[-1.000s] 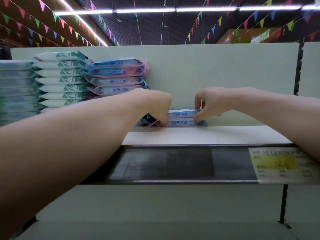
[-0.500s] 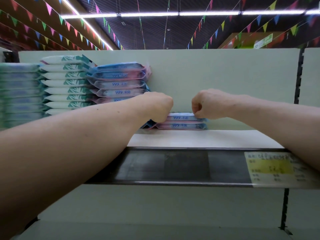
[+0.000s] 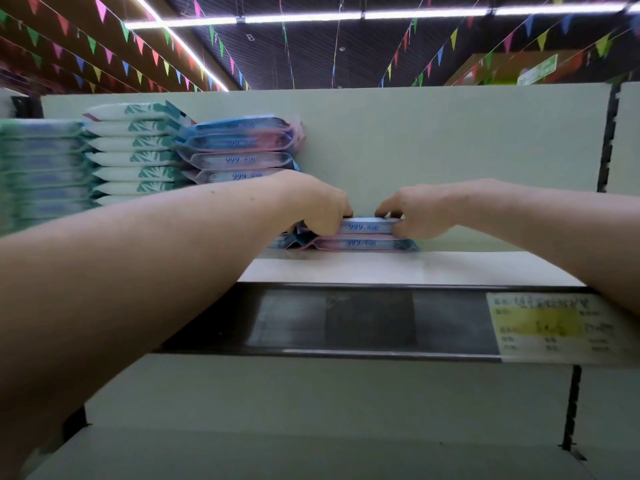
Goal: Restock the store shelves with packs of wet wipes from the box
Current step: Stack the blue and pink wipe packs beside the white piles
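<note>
Two blue-and-pink wet wipe packs lie stacked on the top shelf. The upper pack rests on the lower pack. My left hand grips the upper pack's left end with curled fingers. My right hand pinches its right end, fingers over the top and thumb at the side. A taller stack of the same blue-and-pink packs stands to the left, partly hidden behind my left forearm. The box is out of view.
White-and-green packs and a blurred pale green stack fill the shelf's left side. The shelf's dark front rail carries a yellow price label. The pale back panel rises behind. A lower shelf lies beneath.
Both hands stayed at the ends of the upper pack. My right hand went from an open pinch to a fist and now reaches over the pack's right end again. The view shifted slightly.
</note>
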`<state>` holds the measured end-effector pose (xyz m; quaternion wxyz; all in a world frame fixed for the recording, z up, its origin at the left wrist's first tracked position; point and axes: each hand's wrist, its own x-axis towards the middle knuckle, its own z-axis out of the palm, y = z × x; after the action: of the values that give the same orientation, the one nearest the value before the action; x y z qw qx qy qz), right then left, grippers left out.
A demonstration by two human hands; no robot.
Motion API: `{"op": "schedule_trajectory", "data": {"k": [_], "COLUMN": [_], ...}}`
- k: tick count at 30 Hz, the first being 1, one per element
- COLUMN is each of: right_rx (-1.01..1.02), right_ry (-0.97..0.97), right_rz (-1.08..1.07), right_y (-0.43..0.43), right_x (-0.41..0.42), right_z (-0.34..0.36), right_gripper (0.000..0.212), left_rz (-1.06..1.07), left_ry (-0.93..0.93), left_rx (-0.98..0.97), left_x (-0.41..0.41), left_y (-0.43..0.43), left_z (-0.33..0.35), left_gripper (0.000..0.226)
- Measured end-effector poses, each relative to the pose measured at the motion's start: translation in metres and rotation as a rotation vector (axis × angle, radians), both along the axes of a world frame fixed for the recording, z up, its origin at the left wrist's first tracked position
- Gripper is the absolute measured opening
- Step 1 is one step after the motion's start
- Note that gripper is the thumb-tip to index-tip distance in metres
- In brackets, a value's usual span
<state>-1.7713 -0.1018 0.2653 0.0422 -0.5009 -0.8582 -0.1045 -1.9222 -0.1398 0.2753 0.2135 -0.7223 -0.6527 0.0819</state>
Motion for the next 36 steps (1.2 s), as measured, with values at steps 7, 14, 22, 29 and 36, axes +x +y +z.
{"op": "schedule_trajectory", "data": {"k": [7,14,22,29,36], "right_rx": [0.020,0.026,0.101,0.180,0.259], "right_ry": [-0.036,-0.111,0.035,0.086,0.134], "right_rz": [-0.030,-0.070,-0.149,-0.419,-0.742], "right_y": [0.000,-0.024,-0.102,-0.178,-0.281], "right_x": [-0.001,0.001,0.035,0.069,0.103], "right_z": [-0.004,0.007,0.012,0.007,-0.005], "right_gripper": [0.041,0.053,0.031,0.024,0.020], "left_rz": [-0.019,-0.032,-0.177,-0.484,-0.842], "left_ry": [0.052,-0.083,-0.213,-0.275,-0.271], "left_rx": [0.034,0.094,0.138,0.171,0.301], "left_x": [0.005,0.003,0.043,0.100,0.161], "left_y": [-0.004,-0.020,-0.052,-0.083,-0.150], "left_z": [-0.005,0.000,0.011,0.004,-0.003], "left_gripper": [0.044,0.055,0.033,0.027,0.025]}}
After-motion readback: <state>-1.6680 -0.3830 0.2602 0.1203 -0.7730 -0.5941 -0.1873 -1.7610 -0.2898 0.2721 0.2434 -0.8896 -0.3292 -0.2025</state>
